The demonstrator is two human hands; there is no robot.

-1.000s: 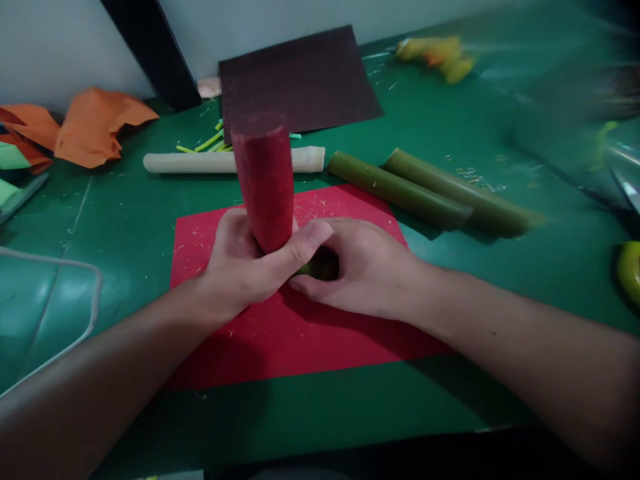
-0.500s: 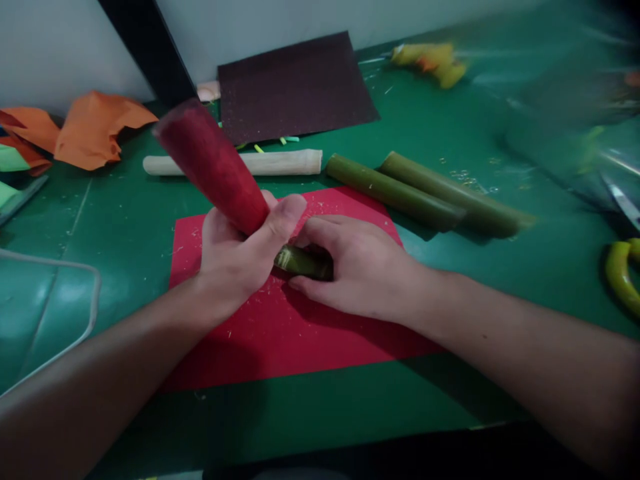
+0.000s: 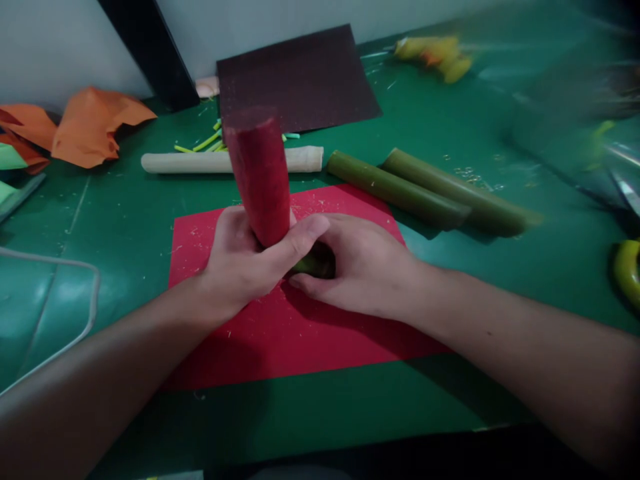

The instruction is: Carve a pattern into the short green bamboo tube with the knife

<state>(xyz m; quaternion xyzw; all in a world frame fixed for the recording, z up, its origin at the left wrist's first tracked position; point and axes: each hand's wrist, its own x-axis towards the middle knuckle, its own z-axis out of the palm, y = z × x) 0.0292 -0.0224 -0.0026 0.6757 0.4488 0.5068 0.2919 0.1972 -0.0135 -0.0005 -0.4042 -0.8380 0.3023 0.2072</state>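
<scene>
The person's left hand (image 3: 245, 267) is wrapped around the lower end of a red cylinder (image 3: 260, 177), which rises out of the grip with its top leaning slightly left. Just beside it, the right hand (image 3: 370, 263) curls its thumb and fingers around a short green bamboo piece (image 3: 320, 261), largely hidden by both hands. Beneath both grips lies a red sheet (image 3: 300, 340) flecked with shavings, on a green tabletop (image 3: 350, 410). Beyond the left grip lies a pale stick (image 3: 185, 163), with a dark sheet (image 3: 300, 80) farther off; beyond the right grip, two green bamboo tubes (image 3: 395, 190) lie side by side.
</scene>
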